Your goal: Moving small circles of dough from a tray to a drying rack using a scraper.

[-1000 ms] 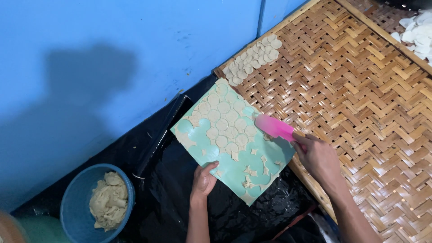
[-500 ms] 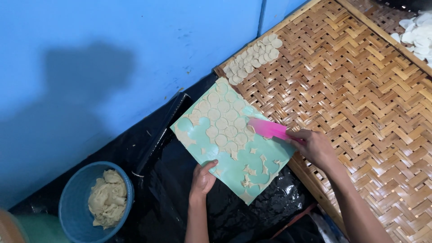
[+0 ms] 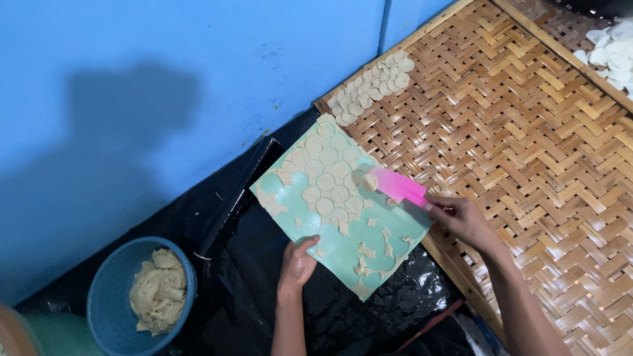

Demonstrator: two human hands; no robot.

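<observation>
Hands over green board of dough rounds: left hand gripping its near edge, right hand clenched on pink scraper, blade now further left, lifting one round beside woven tray.

Your flat mint-green rectangular board lies tilted over the woven bamboo tray's near-left edge, covered with pale round dough discs; your pink plastic scraper lifts one disc.
</observation>
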